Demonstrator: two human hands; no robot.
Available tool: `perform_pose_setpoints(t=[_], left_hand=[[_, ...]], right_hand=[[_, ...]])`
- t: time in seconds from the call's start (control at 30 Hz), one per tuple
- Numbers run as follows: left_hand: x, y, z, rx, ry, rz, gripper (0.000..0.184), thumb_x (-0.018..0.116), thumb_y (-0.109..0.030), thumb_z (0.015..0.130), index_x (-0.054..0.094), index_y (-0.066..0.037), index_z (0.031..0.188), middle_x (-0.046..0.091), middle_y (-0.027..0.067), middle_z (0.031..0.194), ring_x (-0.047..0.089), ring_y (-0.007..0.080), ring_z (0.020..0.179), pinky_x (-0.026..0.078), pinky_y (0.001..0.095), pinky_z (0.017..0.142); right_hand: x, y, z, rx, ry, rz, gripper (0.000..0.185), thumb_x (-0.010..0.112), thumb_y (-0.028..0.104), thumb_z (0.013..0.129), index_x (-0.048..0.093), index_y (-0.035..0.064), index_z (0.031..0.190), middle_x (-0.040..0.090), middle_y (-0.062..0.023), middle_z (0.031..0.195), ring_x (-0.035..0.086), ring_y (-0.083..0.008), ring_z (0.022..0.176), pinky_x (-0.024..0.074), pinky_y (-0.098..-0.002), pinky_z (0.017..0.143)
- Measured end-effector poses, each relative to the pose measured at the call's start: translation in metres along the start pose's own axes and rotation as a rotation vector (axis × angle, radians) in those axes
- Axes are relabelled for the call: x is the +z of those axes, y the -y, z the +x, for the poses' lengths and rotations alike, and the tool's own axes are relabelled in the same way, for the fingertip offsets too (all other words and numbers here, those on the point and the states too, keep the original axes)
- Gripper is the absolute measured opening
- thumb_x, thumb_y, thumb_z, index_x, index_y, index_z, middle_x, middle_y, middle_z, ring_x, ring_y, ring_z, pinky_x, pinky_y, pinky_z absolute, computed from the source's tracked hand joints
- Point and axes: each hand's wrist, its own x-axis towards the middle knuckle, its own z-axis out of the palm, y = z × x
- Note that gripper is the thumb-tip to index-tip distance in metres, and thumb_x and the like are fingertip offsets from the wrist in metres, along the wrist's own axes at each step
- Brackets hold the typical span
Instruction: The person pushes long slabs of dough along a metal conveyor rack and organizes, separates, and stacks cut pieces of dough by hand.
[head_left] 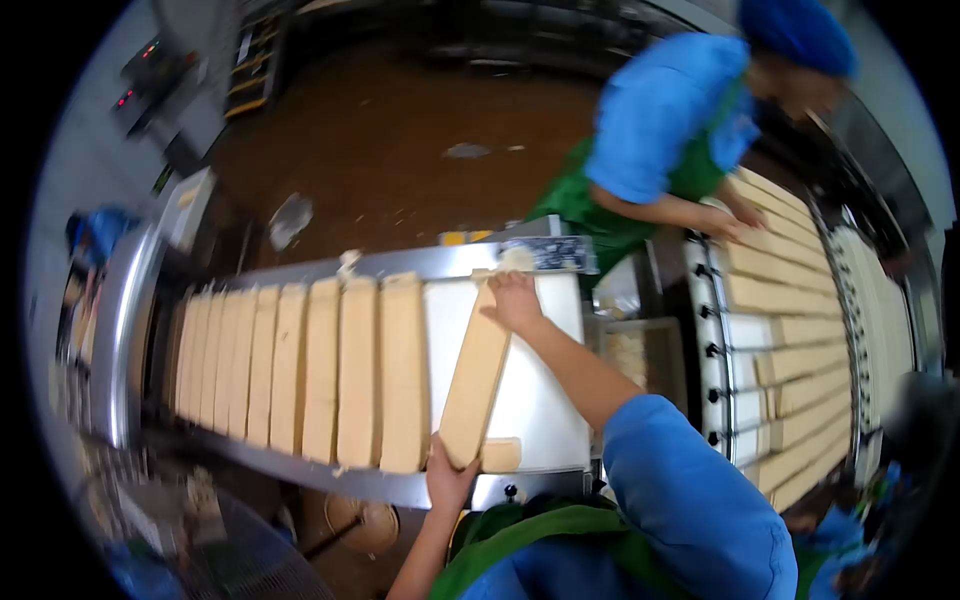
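On white conveyor surface [540, 395]: cream oblong slab [470, 385] | gripped at 7 o'clock by partly closed left hand [450, 478] | held at 1 o'clock by half-curled right hand [515, 300] | at 9 o'clock: slab row [320, 370]

Slab [473, 378]: pale yellow, long, narrow, straight-edged; both ends partly covered. Pose: slanted across the white belt [535, 425], far end to the right, near end just beside a short piece [501, 456].

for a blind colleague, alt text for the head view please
The left hand and right hand hold opposite ends of a pale slab, angled beside a row of slabs; at right, a co-worker reaches to another row.
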Motion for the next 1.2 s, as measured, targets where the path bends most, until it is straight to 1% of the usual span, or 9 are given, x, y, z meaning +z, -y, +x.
perform_pose_setpoints(t=[0.17, 0.23, 0.33, 0.63, 0.87, 0.93, 0.97, 1.03, 1.2], left_hand=[[-0.018, -0.015, 0.015, 0.078, 0.246, 0.380, 0.100, 0.081, -0.029, 0.065, 0.021, -0.004, 0.141, 0.051, 0.0322, 0.102, 0.057, 0.0462, 0.089, 0.050, 0.0462, 0.075], [-0.005, -0.015, 0.025, 0.041, 0.255, 0.397, 0.102, 0.082, -0.028, 0.064, 0.020, -0.004, 0.141, 0.048, 0.0330, 0.105, 0.056, 0.0471, 0.090, 0.049, 0.0465, 0.077], [0.006, -0.027, 0.034, 0.045, 0.253, 0.468, 0.104, 0.084, -0.027, 0.062, 0.020, -0.005, 0.141, 0.046, 0.0343, 0.107, 0.055, 0.0484, 0.091, 0.048, 0.0471, 0.081], [0.035, -0.150, -0.005, 0.232, 0.338, 0.388, 0.094, 0.082, -0.018, 0.061, 0.029, -0.014, 0.138, 0.046, 0.0268, 0.113, 0.054, 0.0470, 0.098, 0.047, 0.0469, 0.086], [0.083, -0.240, -0.083, 0.477, 0.418, 0.243, 0.080, 0.075, -0.017, 0.072, 0.033, -0.013, 0.140, 0.043, 0.0239, 0.115, 0.053, 0.0407, 0.103, 0.046, 0.0440, 0.087], [0.089, -0.251, -0.096, 0.452, 0.451, 0.137, 0.074, 0.071, -0.017, 0.078, 0.032, -0.012, 0.141, 0.044, 0.0221, 0.114, 0.054, 0.0371, 0.099, 0.047, 0.0414, 0.085], [0.092, -0.262, -0.104, 0.430, 0.482, 0.022, 0.069, 0.066, -0.016, 0.083, 0.031, -0.011, 0.142, 0.045, 0.0203, 0.113, 0.055, 0.0335, 0.095, 0.047, 0.0388, 0.084], [0.093, -0.285, -0.122, 0.410, 0.491, -0.031, 0.061, 0.058, -0.015, 0.089, 0.029, -0.010, 0.143, 0.046, 0.0170, 0.108, 0.053, 0.0247, 0.081, 0.047, 0.0331, 0.074], [0.099, -0.312, -0.140, 0.510, 0.490, -0.022, 0.057, 0.058, -0.016, 0.089, 0.034, -0.007, 0.140, 0.046, 0.0141, 0.102, 0.040, 0.0195, 0.068, 0.041, 0.0306, 0.064]], right_hand=[[-0.012, -0.083, -0.123, 0.198, -0.216, 0.263, 0.062, 0.080, 0.036, 0.065, 0.053, 0.0092, 0.114, 0.055, -0.0118, 0.114, 0.051, -0.0276, 0.111, 0.0371, -0.0417, 0.090], [-0.007, -0.091, -0.171, 0.515, 0.005, 0.785, 0.090, 0.083, 0.034, 0.060, 0.036, 0.0099, 0.133, 0.053, -0.0170, 0.116, 0.051, -0.0343, 0.112, 0.0405, -0.0448, 0.091], [-0.018, -0.081, -0.242, 0.380, 0.036, 0.649, 0.124, 0.087, 0.032, 0.055, 0.007, 0.0157, 0.148, 0.042, -0.0288, 0.126, 0.050, -0.0438, 0.110, 0.0442, -0.0437, 0.091], [-0.057, -0.137, -0.380, 0.539, -0.328, 0.434, 0.100, 0.085, 0.036, 0.050, 0.037, 0.0220, 0.136, 0.047, -0.0191, 0.113, 0.060, -0.0378, 0.088, 0.0504, -0.0424, 0.078], [-0.120, -0.211, -0.521, 0.685, -0.292, 0.469, 0.092, 0.081, 0.039, 0.058, 0.037, 0.0216, 0.137, 0.045, -0.0183, 0.127, 0.057, -0.0363, 0.103, 0.0475, -0.0417, 0.086], [-0.093, -0.242, -0.554, 0.580, -0.555, 0.568, 0.091, 0.078, 0.044, 0.063, 0.036, 0.0096, 0.137, 0.048, -0.0227, 0.127, 0.055, -0.0372, 0.109, 0.0456, -0.0403, 0.090], [-0.084, -0.254, -0.559, 0.575, -0.559, 0.571, 0.091, 0.078, 0.044, 0.063, 0.036, 0.0096, 0.137, 0.048, -0.0227, 0.127, 0.055, -0.0372, 0.109, 0.0456, -0.0403, 0.090], [-0.070, -0.272, -0.568, 1.085, -0.450, 0.677, 0.088, 0.074, 0.047, 0.071, 0.037, -0.0040, 0.133, 0.052, -0.0275, 0.123, 0.053, -0.0374, 0.113, 0.0447, -0.0403, 0.092], [-0.100, -0.295, -0.558, 1.180, -0.067, 0.640, 0.081, 0.053, 0.060, 0.083, 0.047, -0.0090, 0.124, 0.054, -0.0287, 0.120, 0.055, -0.0392, 0.110, 0.0464, -0.0444, 0.088]])
